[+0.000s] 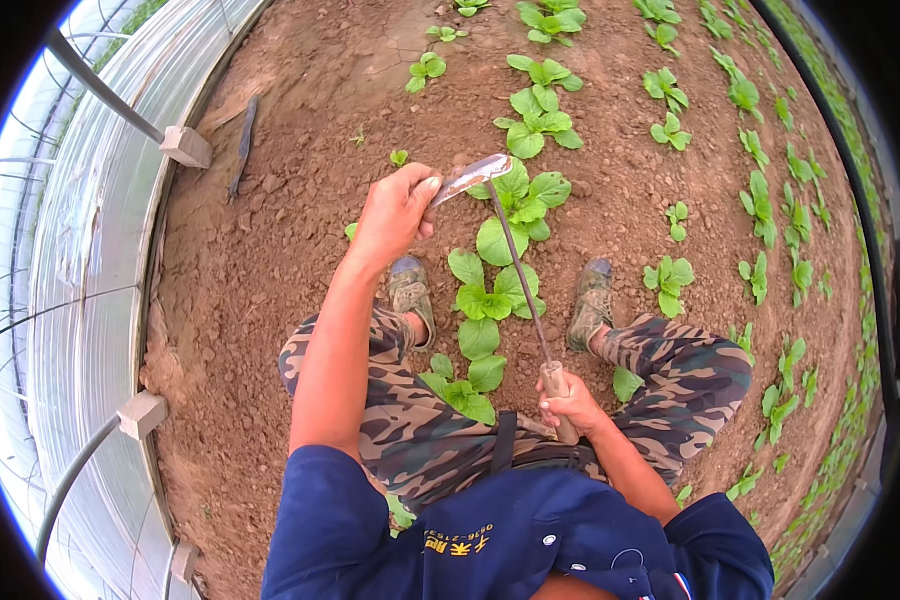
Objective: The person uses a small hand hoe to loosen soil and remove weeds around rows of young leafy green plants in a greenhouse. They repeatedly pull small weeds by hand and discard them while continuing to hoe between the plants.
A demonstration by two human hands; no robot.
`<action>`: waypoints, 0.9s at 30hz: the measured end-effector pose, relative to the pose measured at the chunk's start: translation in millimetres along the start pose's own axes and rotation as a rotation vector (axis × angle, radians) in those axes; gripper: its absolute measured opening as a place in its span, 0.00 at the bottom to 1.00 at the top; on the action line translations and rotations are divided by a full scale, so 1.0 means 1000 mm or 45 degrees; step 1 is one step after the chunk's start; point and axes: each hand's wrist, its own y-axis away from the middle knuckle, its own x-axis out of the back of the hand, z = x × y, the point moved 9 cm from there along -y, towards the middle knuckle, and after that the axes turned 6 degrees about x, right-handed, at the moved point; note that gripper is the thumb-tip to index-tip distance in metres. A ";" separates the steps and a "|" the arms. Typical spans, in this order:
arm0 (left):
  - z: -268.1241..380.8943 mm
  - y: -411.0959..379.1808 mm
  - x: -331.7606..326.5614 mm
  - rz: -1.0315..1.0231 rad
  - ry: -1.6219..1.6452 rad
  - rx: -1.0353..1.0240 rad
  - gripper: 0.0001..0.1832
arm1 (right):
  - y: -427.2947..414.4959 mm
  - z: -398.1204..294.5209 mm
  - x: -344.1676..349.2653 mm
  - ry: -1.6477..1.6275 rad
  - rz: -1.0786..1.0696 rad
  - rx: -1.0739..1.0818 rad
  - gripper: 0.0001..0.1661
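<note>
My right hand point(574, 405) is closed around the wooden handle point(557, 397) of a hand hoe, near my lap. From it a thin, rusty metal shank point(519, 270) runs up to a narrow flat blade point(472, 178), which has brown soil stuck on it. The fingers of my left hand point(399, 206) are at the blade's left end, thumb on top; whether they grip it or only touch it is hard to tell. Below the blade, a row of leafy green seedlings point(521, 206) grows between my feet.
Canvas-like shoes point(410, 292) stand on either side of the seedling row. More plant rows point(667, 281) grow on the right. Along the left runs plastic sheeting point(90, 247) with curved metal poles set at blocks point(186, 146). A dark strip point(244, 146) lies on the soil.
</note>
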 end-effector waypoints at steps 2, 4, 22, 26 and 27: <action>-0.001 -0.001 -0.001 -0.003 0.058 0.027 0.11 | 0.001 -0.002 -0.001 0.002 -0.016 0.016 0.19; 0.000 -0.002 -0.002 0.012 0.122 0.053 0.10 | 0.000 -0.004 -0.003 -0.022 -0.025 0.027 0.20; 0.010 -0.030 -0.011 0.087 0.176 -0.035 0.19 | 0.000 -0.028 0.019 -0.029 0.156 0.198 0.16; 0.014 -0.029 -0.028 -0.037 0.068 -0.021 0.14 | 0.000 -0.027 0.017 0.027 0.131 0.173 0.16; 0.014 -0.028 -0.029 -0.058 0.160 0.000 0.13 | -0.001 -0.028 0.016 0.031 0.122 0.170 0.16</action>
